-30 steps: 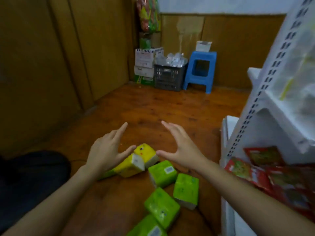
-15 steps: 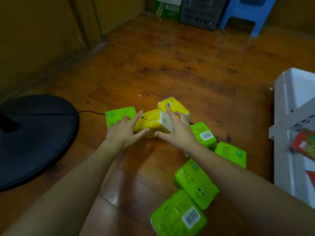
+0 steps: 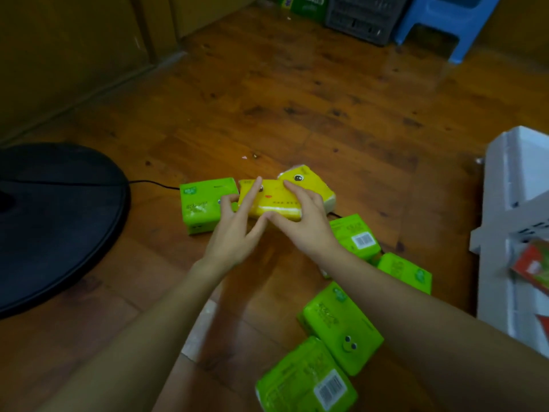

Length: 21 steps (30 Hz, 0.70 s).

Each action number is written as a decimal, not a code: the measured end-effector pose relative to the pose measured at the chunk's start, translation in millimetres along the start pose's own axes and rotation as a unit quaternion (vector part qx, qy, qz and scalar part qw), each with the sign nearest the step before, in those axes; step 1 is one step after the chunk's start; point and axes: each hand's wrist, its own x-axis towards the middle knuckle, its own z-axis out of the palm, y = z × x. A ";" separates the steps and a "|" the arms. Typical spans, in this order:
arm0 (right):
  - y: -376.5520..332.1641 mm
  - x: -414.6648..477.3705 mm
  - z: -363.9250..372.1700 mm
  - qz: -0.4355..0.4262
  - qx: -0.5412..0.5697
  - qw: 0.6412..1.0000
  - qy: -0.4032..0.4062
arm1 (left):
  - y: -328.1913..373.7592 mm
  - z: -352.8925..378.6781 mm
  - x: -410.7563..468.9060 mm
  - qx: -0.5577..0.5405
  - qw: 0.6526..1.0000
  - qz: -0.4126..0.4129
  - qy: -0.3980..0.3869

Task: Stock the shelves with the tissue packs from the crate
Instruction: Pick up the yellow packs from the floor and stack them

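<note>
- Broadly, the brown wooden plank floor carries everything. The tissue packs lie loose on it rather than in any container, probably so they can be gathered by the handful.
- To the left sits a black round fan base, its cable running toward the packs. It looks unrelated to the job.
- At the right edge stands the white metal shelf unit, the destination. The only stock visible on it is some red foil packets, and no tissue pack shows there.
- By the far wall a dark grey plastic crate stands beside a blue plastic stool. The crate's top is cut off, so I cannot tell what it holds.
- Five green plastic-wrapped tissue packs are scattered about. One lies just left of the hands, and four trail back along the right forearm.
- Centrally, a yellow plastic-wrapped tissue pack touches a second yellow pack behind it.
- Both hands have hold of that front pack. The left hand lays its fingers across the top with the thumb at the near edge.
- The right hand curls over the other end in the same way.
- A pinch from both ends suits something so soft, and it looks like the start of a lift. Whether the pack has left the floor I cannot tell.
</note>
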 end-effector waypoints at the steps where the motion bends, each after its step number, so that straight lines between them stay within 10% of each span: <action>1: -6.2 -1.9 -3.5 -0.014 0.009 1.000 0.022 | 6.9 -3.7 0.6 -0.009 1.000 0.017 0.025; 21: -207.2 -136.3 -276.2 -0.242 -0.021 0.946 0.217 | 336.6 -114.6 -28.8 -0.056 0.897 0.376 0.225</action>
